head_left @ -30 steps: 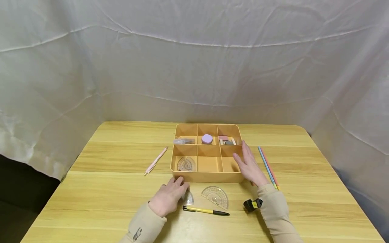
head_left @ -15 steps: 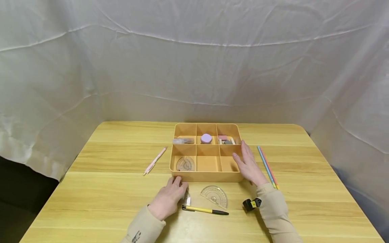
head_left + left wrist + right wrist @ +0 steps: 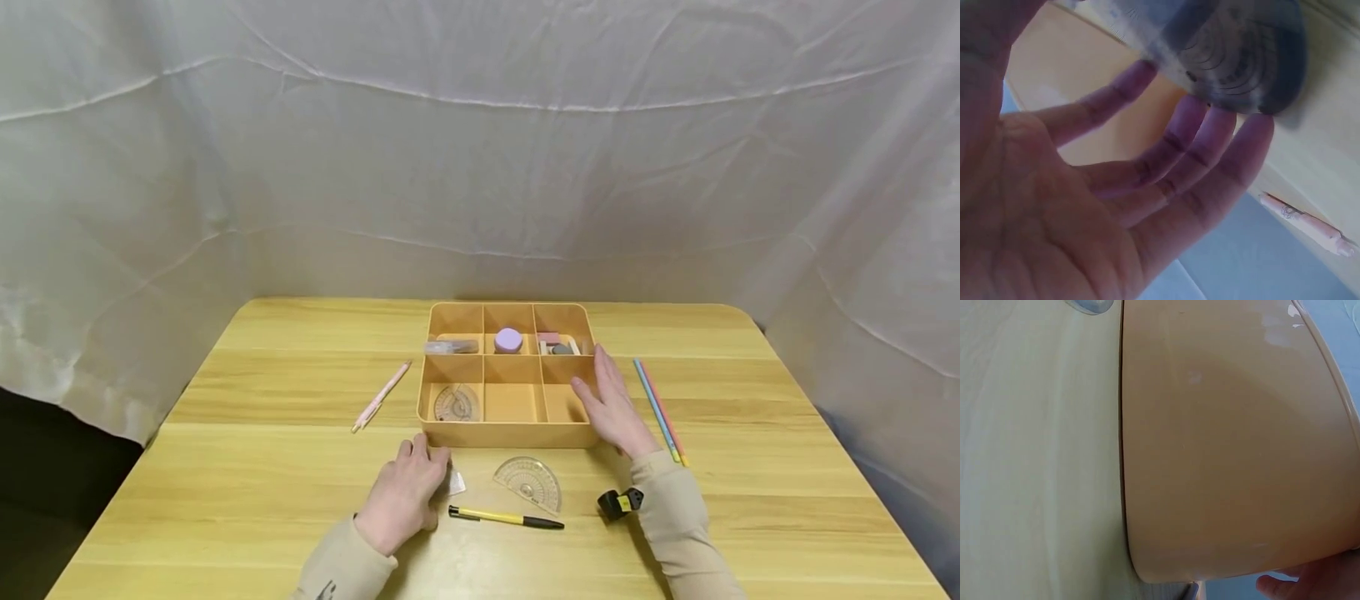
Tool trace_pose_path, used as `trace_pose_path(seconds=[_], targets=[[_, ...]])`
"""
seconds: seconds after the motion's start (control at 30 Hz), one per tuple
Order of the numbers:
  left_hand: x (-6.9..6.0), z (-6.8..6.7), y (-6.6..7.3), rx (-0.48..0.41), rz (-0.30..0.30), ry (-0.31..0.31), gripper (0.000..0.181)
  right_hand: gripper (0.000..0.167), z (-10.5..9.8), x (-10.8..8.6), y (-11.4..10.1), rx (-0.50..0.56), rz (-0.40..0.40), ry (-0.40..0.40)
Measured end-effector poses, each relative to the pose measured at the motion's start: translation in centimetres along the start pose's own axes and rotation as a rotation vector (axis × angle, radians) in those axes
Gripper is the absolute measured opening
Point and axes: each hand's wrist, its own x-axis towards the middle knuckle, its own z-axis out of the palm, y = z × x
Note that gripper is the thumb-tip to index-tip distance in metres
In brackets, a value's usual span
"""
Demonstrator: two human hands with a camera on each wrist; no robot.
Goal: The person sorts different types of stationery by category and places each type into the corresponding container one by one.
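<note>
An orange divided box [image 3: 510, 435] stands mid-table. My left hand [image 3: 405, 493] is at the table just before its front left corner. Curled fingertips hold the edge of a clear protractor [image 3: 1235, 62] in the left wrist view; in the head view only a corner shows beside the hand. My right hand [image 3: 618, 421] rests on the box's right side, its fingers straight along the outside and the thumb over the rim. In the right wrist view a fingertip [image 3: 1272, 585] shows beside the box wall [image 3: 1229, 437]. Another clear protractor [image 3: 529, 483] lies in front.
A yellow-black pen [image 3: 506, 518] lies nearest me. To the left is a pink pen [image 3: 381, 397], to the right two pencils [image 3: 660, 411]. The box holds a round purple item [image 3: 507, 340], small eraser-like blocks [image 3: 549, 338], a clear slim item [image 3: 452, 347] and clear protractors [image 3: 456, 403].
My left hand has shifted slightly left, and less of the clear protractor beside it shows. The right hand stays on the box's side.
</note>
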Motion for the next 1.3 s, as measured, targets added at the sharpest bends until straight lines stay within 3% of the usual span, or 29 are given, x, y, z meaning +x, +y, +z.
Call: trace_pose_path(seconds=[0.4, 0.77, 1.1, 1.3], targets=[[0.0, -0.2, -0.6, 0.032, 0.001, -0.024, 0.063, 0.074, -0.2, 0.1, 0.0, -0.001, 0.011, 0.003], [0.0, -0.2, -1.4, 0.125, 0.08, 0.072, 0.057, 0.076, -0.2, 0.1, 0.1, 0.002, 0.023, 0.005], [-0.6, -1.6, -1.7, 0.115, 0.05, 0.082, 0.06, 0.077, 0.0, 0.1, 0.0, 0.013, 0.023, 0.007], [-1.0, -2.6, -1.6, 0.044, 0.064, 0.123, 0.066, 0.078, 0.1, 0.0, 0.1, 0.014, 0.025, 0.005]])
